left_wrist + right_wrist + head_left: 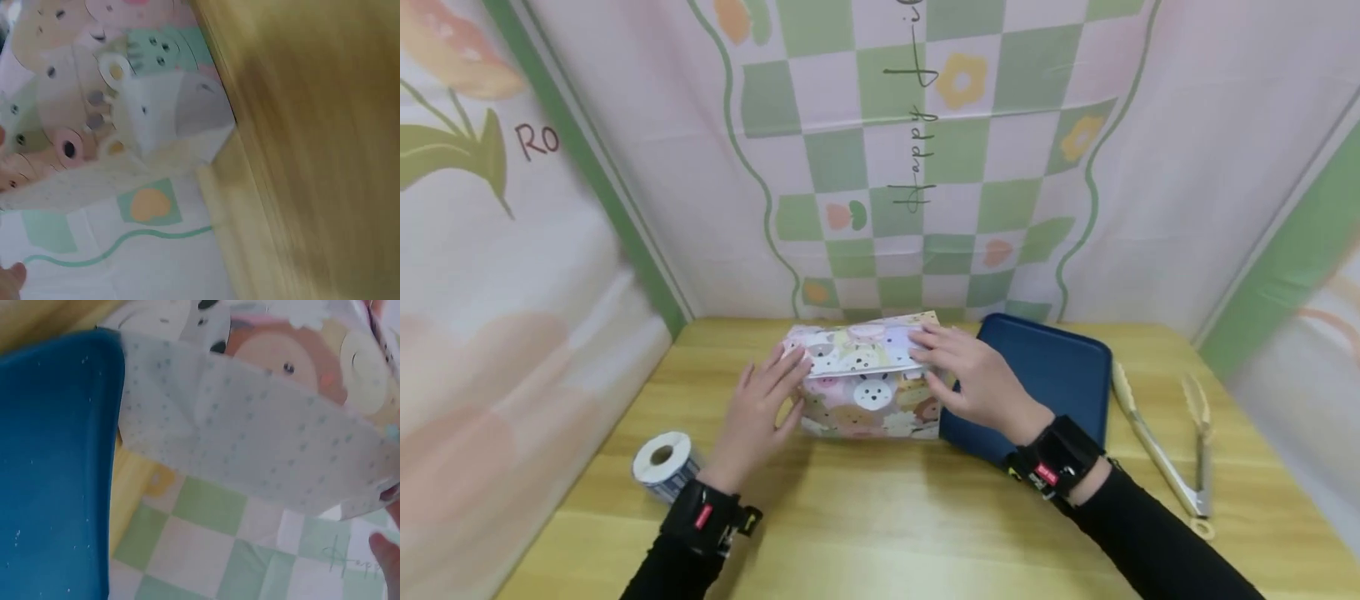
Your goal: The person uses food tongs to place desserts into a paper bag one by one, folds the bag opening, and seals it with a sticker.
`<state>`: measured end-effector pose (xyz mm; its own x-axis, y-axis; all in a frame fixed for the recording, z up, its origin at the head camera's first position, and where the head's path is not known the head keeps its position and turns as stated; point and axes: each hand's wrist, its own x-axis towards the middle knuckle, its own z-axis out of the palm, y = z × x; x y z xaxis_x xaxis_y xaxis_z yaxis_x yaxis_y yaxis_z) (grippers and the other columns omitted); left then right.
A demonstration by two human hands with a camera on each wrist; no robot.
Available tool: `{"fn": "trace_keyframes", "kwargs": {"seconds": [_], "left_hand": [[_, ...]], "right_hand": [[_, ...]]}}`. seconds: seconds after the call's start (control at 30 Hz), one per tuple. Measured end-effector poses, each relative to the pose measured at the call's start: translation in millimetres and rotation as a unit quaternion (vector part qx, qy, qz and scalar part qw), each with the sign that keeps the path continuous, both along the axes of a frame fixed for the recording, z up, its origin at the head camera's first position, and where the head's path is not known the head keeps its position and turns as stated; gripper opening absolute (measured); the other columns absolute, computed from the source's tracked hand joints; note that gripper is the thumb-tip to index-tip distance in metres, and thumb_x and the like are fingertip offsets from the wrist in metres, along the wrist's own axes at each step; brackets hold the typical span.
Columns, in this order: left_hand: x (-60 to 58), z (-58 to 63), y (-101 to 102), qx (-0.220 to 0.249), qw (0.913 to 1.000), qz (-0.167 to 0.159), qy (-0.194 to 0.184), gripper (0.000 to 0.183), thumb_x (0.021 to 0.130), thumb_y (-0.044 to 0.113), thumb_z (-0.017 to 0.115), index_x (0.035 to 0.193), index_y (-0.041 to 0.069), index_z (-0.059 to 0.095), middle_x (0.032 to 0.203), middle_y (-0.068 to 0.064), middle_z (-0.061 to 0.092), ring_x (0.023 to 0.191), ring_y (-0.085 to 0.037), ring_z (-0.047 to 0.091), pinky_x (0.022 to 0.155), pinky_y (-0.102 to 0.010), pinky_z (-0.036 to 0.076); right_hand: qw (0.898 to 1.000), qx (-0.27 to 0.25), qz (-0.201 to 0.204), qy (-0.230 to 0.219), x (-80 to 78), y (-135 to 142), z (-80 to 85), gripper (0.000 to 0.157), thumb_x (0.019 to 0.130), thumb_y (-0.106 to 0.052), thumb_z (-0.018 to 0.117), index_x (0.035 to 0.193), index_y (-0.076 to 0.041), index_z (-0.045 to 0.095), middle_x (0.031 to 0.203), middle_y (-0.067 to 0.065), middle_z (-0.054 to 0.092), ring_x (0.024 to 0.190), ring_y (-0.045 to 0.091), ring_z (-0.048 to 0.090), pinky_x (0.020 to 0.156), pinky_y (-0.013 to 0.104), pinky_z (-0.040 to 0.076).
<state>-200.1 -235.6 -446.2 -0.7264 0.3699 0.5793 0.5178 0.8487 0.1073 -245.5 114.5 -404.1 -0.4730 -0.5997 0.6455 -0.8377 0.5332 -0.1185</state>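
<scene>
A paper bag (868, 408) printed with cartoon animal faces stands on the table, its top folded over toward the front. My left hand (760, 417) touches the left end of the fold with its fingers, the thumb lower by the front corner. At the other end, the fingers of my right hand (973, 375) rest over the folded flap (857, 350), thumb just below its edge. The right wrist view shows the dotted pale side of the bag (250, 425) and fingertips at the frame's edge. In the left wrist view, only a bit of finger shows beside the bag (81, 106).
A dark blue tray (1052, 367) lies just right of the bag, partly under my right hand and wrist. Metal tongs with pale tips (1204, 479) lie spread farther right. A roll of labels (662, 467) stands left of my left wrist. Printed curtains hang behind the wooden table (880, 525).
</scene>
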Motion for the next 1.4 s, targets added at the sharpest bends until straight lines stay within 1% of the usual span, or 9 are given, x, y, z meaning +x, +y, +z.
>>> {"fn": "trace_keyframes", "kwargs": {"seconds": [0.2,0.33,0.4,0.5,0.7,0.8,0.9,1.17,1.4], "left_hand": [[34.9,2.5,-3,0.049,0.9962,0.034,-0.063,0.079,0.087,0.018,0.070,0.154,0.025,0.029,0.162,-0.001,0.027,0.144,-0.032,0.036,0.113,-0.061,0.029],[60.4,1.8,-34,0.076,0.9902,0.077,-0.088,0.083,0.084,0.018,0.074,0.154,0.021,0.029,0.155,-0.008,0.040,0.136,-0.034,0.045,0.110,-0.057,0.035],[72.1,-1.7,-55,0.078,0.9883,0.101,-0.083,0.083,0.080,0.018,0.078,0.151,0.015,0.036,0.148,-0.014,0.048,0.130,-0.037,0.049,0.107,-0.059,0.036],[86.7,-10.7,-80,0.074,0.9836,0.149,-0.070,0.078,0.072,0.016,0.084,0.141,0.005,0.048,0.138,-0.022,0.053,0.121,-0.043,0.052,0.099,-0.063,0.038],[111.7,-25.5,-107,0.091,0.9545,0.262,-0.109,0.070,0.070,0.018,0.086,0.125,-0.008,0.053,0.136,-0.037,0.045,0.118,-0.055,0.047,0.095,-0.069,0.036],[113.7,-31.8,-114,0.095,0.9518,0.266,-0.120,0.061,0.070,0.016,0.086,0.119,-0.006,0.057,0.137,-0.037,0.045,0.118,-0.055,0.047,0.094,-0.069,0.037],[107.2,-34.3,-120,0.076,0.9604,0.245,-0.109,0.056,0.067,0.012,0.087,0.115,-0.003,0.061,0.139,-0.038,0.042,0.119,-0.057,0.046,0.094,-0.070,0.038],[98.5,-33.3,-116,0.089,0.9661,0.215,-0.112,0.045,0.063,0.011,0.089,0.098,-0.002,0.064,0.136,-0.044,0.041,0.115,-0.064,0.046,0.089,-0.072,0.039],[97.5,-21.0,-68,0.113,0.9689,0.194,-0.105,0.044,0.062,0.015,0.091,0.095,0.001,0.066,0.125,-0.034,0.057,0.100,-0.053,0.061,0.079,-0.064,0.051]], "right_hand": [[0.988,-0.094,-0.011,0.121,17.4,-14,-1.7,0.025,0.085,-0.014,0.063,0.107,-0.008,0.073,0.117,0.012,0.068,0.111,0.029,0.061,0.096,0.045,0.046],[0.981,-0.133,0.001,0.142,34.8,-38,-10.1,0.013,0.080,-0.011,0.063,0.085,-0.008,0.074,0.099,0.010,0.067,0.095,0.028,0.058,0.084,0.043,0.045],[0.989,-0.108,0.008,0.103,44.0,-53,-17.3,0.009,0.078,-0.013,0.066,0.083,-0.010,0.073,0.095,0.007,0.065,0.090,0.023,0.056,0.082,0.038,0.046],[0.999,-0.014,0.011,-0.034,56.0,-68,-28.6,0.018,0.082,-0.018,0.071,0.099,-0.014,0.073,0.105,0.003,0.062,0.095,0.016,0.056,0.085,0.033,0.050],[0.950,0.187,-0.005,-0.251,71.9,-87,-48.2,0.050,0.087,-0.040,0.068,0.131,-0.017,0.060,0.134,0.005,0.049,0.114,0.020,0.055,0.095,0.040,0.051],[0.925,0.195,0.018,-0.325,73.6,-94,-53.2,0.050,0.089,-0.042,0.067,0.133,-0.018,0.059,0.131,0.004,0.052,0.104,0.014,0.059,0.088,0.035,0.053],[0.915,0.177,0.028,-0.360,70.3,-99,-53.9,0.049,0.090,-0.041,0.066,0.134,-0.021,0.058,0.135,0.003,0.052,0.106,0.013,0.060,0.089,0.033,0.053],[0.918,0.095,0.061,-0.381,64.1,-115,-53.8,0.045,0.093,-0.037,0.064,0.135,-0.023,0.058,0.141,-0.002,0.050,0.126,0.019,0.054,0.105,0.040,0.046],[0.919,-0.021,0.057,-0.389,73.1,-127,-55.0,0.046,0.090,-0.026,0.069,0.134,-0.021,0.056,0.130,-0.001,0.060,0.119,0.014,0.058,0.102,0.035,0.048]]}}
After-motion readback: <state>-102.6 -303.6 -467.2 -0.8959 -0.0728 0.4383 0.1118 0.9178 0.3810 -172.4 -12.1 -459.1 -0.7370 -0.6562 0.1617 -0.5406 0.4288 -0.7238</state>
